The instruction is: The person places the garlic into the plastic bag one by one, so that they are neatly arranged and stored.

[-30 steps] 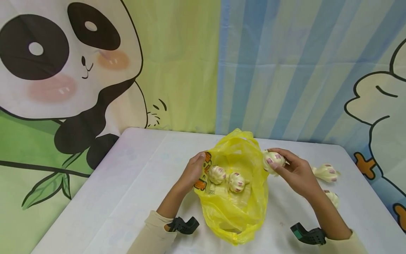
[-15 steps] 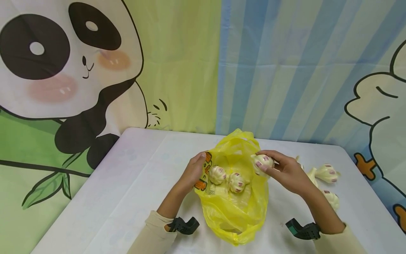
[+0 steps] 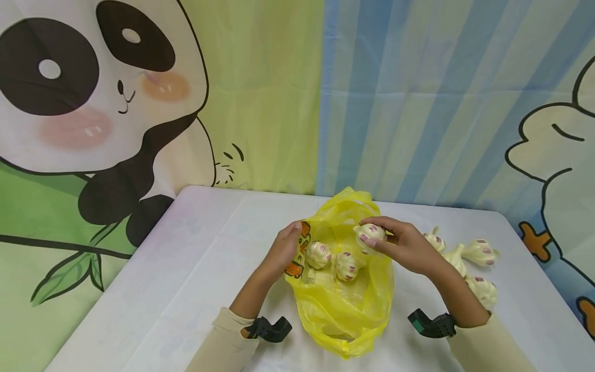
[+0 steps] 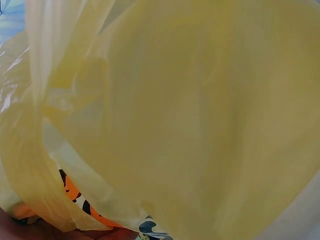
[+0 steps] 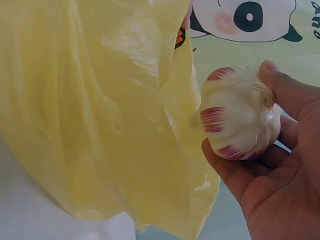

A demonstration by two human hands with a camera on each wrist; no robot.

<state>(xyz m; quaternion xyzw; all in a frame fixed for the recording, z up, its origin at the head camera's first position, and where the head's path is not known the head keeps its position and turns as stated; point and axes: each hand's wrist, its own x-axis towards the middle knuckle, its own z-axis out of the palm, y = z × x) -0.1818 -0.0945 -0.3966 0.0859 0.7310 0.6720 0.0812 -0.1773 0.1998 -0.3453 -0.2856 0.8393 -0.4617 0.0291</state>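
A yellow plastic bag lies with its mouth spread, and two garlic bulbs show inside it. At the bag's left edge my left hand grips the plastic, thumb on top beside an orange cartoon print. My right hand holds another garlic bulb between thumb and fingers; it is white with purple-red streaks. In the head view that bulb overlaps the upper right part of the bag's opening. Yellow plastic fills most of the left wrist view, with only a bit of the left hand at the bottom.
Several more garlic bulbs lie on the white table to the right, partly behind the right forearm. Behind the table hangs a printed cloth backdrop with a panda. Each wrist wears a black strap.
My right hand has carried the garlic bulb leftward, from beside the bag's right rim to over its opening. More bulbs on the right have come into sight. The left hand stays in place.
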